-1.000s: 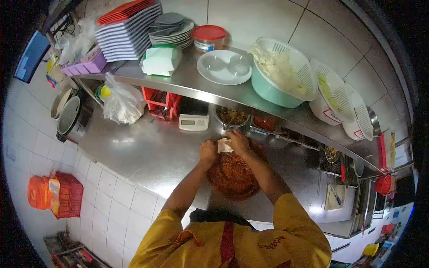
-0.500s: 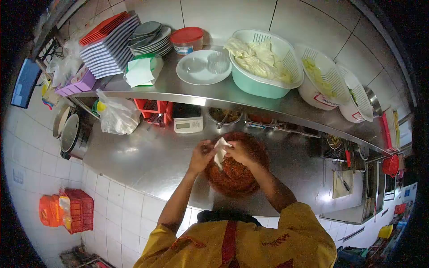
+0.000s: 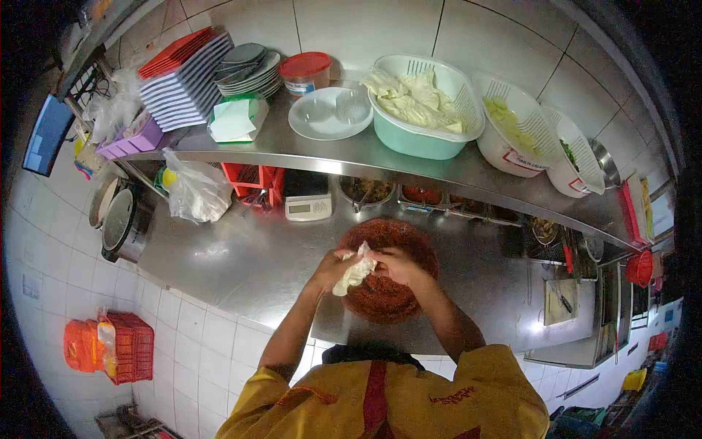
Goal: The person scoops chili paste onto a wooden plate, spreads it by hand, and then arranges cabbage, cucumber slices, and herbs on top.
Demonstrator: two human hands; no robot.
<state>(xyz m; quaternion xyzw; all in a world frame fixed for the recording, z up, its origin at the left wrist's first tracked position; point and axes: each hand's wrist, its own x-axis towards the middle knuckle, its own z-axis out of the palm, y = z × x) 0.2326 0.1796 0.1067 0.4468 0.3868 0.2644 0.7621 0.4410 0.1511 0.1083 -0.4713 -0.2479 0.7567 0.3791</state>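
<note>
A pale, crumpled cabbage leaf [image 3: 356, 274] is held between my two hands, over the left side of a wide, round reddish-brown bowl [image 3: 433, 252]. My left hand [image 3: 330, 268] is closed round the leaf's left side. From the other side, my right hand [image 3: 397, 265] pinches its upper right edge with bent fingers. A coarse reddish-brown mass [image 3: 384, 298] covers the inside of the bowl. The leaf hides part of the bowl's left rim.
The bowl sits on a steel counter [image 3: 241, 282]. Above its back edge runs a shelf with a green tub [image 3: 420, 143] of cabbage leaves, baskets of cut vegetables and stacked plates [image 3: 252, 82]. A kitchen scale [image 3: 308, 208] stands behind my hands. A knife [image 3: 563, 298] lies on a board at right.
The cabbage leaf has gone from hanging upright to bunched, bulging lower and to the left. My left hand has moved slightly down and right; my right hand is slightly lower.
</note>
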